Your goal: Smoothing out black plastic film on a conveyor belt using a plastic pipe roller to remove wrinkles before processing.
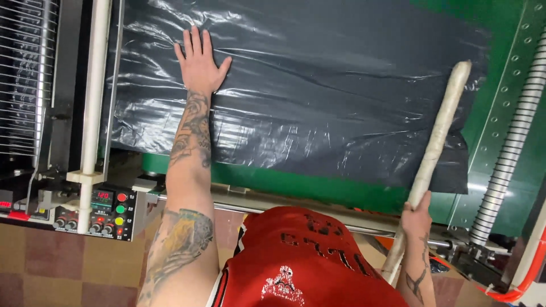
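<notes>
Head view looks down over a red jersey (296,261) at a green surface (341,187) carrying a stack of black plastic film (318,96). Left hand (199,62) lies flat on the film near its 10 o'clock corner, fingers spread and pointing toward 12 o'clock, palm pressed down, pinching nothing. Right hand (416,213) at about 4 o'clock has its grip wrapped closed around the lower part of a long pale rod (441,131). The rod's long axis runs from the hand up toward 1 o'clock, its far end resting on or just over the film's right edge; contact there is hard to judge. So the film lies toward 12 o'clock from both hands, the left one already on it, the right one touching it only through the rod, if at all. At 8 o'clock sits a control panel (108,213) with coloured buttons, beside a white upright bar (94,85). A ribbed hose (509,148) runs along 3 o'clock. The rod's lower end passes behind the jersey and is cut off, and the right fingers are mostly hidden behind the rod.
</notes>
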